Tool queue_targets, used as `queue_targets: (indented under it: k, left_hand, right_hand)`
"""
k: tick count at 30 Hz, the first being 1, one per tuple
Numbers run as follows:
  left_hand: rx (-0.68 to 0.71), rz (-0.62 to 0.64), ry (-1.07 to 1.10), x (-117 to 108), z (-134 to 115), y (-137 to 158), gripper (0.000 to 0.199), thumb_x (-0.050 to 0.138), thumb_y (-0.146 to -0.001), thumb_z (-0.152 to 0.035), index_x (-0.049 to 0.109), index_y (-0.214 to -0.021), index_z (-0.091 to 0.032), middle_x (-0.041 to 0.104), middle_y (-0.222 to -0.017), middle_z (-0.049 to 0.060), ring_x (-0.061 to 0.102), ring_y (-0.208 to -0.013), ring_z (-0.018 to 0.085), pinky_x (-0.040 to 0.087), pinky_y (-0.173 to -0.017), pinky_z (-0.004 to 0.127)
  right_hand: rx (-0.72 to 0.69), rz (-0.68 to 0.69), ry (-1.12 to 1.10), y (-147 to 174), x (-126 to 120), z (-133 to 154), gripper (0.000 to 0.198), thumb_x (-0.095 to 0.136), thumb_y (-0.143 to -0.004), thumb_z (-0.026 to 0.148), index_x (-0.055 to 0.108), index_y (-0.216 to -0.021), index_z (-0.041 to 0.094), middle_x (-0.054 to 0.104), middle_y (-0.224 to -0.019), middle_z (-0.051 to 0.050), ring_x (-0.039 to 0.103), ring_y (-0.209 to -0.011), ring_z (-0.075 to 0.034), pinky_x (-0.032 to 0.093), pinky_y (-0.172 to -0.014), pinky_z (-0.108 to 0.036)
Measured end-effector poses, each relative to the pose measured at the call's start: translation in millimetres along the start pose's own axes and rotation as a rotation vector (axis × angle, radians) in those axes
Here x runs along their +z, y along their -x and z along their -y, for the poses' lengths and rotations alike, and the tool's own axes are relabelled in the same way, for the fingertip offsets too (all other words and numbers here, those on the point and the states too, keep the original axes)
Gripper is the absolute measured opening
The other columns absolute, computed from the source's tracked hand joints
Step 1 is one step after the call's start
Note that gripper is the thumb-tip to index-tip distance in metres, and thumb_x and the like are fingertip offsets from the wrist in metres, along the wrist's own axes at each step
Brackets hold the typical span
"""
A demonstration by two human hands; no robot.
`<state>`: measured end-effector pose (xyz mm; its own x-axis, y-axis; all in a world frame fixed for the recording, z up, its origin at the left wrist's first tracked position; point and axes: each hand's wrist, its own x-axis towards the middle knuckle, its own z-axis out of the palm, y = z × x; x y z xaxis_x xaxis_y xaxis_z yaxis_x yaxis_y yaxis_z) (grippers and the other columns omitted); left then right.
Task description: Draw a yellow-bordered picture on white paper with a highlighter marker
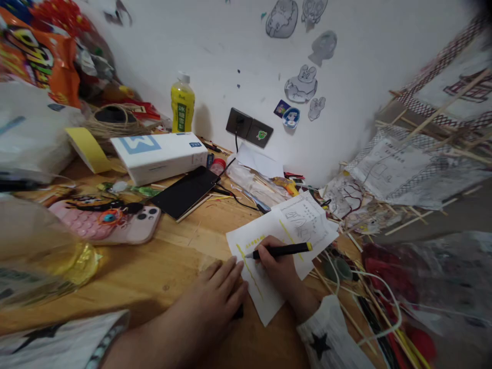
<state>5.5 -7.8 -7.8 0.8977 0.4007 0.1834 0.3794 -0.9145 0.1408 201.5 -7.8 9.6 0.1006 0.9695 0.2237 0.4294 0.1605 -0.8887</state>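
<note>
right hand (277, 269): holding black marker (286, 250) | left hand (215, 297): touching white paper (266, 303)

matt paper sheet (269, 289), plastic marker (286, 249), wooden table (180, 251)

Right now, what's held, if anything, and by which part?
The right hand holds the marker near its tip; whether the left hand holds anything is unclear.

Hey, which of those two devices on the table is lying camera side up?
The pink-cased phone, with lenses showing at one corner; the black device shows only a plain dark face.
</note>
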Motion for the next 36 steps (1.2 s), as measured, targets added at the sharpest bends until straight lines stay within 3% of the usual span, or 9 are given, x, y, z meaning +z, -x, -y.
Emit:
queue_targets:
  k: [36]
  left_hand:
    - [0.022, -0.05, -0.032, 2.2, -0.3, 1.0, 0.048, 0.056, -0.09, -0.051, 0.063, -0.122, -0.017, 0.056, -0.133, 0.019, 0.051, -0.123, 0.034, 0.037, -0.097, 0.046]
  right_hand:
    - [0.031, -0.025, -0.026, 0.1, -0.3, 0.2, 0.02, 0.051, -0.07, 0.026, 0.048, -0.051, 0.021, 0.048, -0.049, 0.003, 0.045, -0.049, -0.013, 0.038, -0.049, -0.025]
